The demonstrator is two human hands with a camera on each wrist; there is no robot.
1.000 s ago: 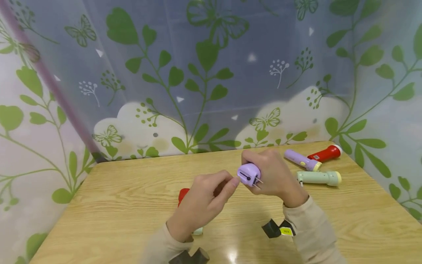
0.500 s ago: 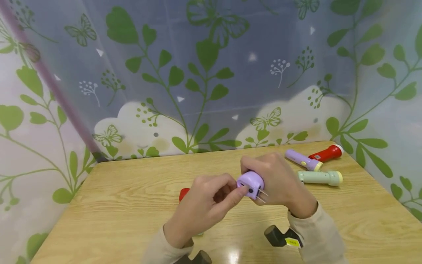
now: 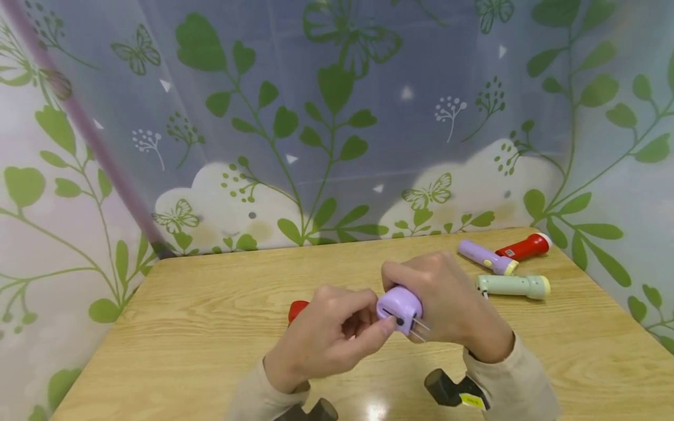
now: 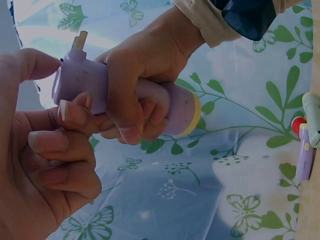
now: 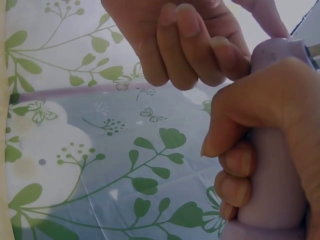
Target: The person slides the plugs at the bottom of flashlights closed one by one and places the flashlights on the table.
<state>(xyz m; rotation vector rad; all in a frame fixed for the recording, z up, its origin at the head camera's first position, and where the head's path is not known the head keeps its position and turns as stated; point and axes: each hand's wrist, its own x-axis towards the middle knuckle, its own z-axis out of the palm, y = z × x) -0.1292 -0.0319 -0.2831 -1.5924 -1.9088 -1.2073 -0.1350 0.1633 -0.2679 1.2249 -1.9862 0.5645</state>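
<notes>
In the head view my right hand point(image 3: 442, 301) grips a purple flashlight point(image 3: 398, 299), its tail end facing me. Two metal plug prongs point(image 3: 420, 331) stick out of the side of that end. A dark slider knob point(image 3: 399, 320) sits in a slot there. My left hand point(image 3: 332, 336) has its thumb on the tail beside the knob. The left wrist view shows the left thumb point(image 4: 42, 64) on the tail and a bent finger against the flashlight's side, pinching that end. The flashlight's yellow rim point(image 4: 194, 115) points away from the left hand.
On the table point(image 3: 210, 327) at the back right lie another purple flashlight point(image 3: 484, 256), a red one point(image 3: 523, 248) and a green one point(image 3: 513, 286). A red object point(image 3: 297, 309) shows partly behind my left hand. A patterned curtain point(image 3: 342, 146) surrounds the table.
My left thumb has moved from the edge of the flashlight's tail onto its slotted face, next to the knob. The right hand and flashlight have shifted slightly towards me.
</notes>
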